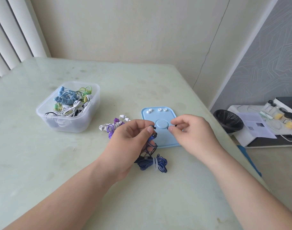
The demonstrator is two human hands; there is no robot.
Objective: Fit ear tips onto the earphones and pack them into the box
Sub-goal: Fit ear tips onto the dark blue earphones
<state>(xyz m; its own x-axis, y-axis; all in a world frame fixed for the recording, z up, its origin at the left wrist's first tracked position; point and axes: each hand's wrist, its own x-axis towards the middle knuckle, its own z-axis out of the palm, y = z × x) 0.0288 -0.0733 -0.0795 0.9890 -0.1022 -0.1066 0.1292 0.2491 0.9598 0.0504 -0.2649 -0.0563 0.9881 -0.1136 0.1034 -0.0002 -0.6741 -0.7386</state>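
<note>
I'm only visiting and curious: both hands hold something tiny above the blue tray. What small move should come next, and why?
Probably move the right hand leftward and push the black tip it pinches onto the bud that the left hand holds. The two face each other across a small gap, and the bud's nozzle looks bare.

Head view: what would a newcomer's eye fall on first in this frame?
The hands at centre: the left hand pinches an earbud of the dark blue earphones, whose tied cable lies on the table, while the right hand pinches a small dark piece, probably an ear tip, over the light blue tray. Next, the clear box of tangled coloured earphones at the left, and the white ear tips along the tray's far edge.
</note>
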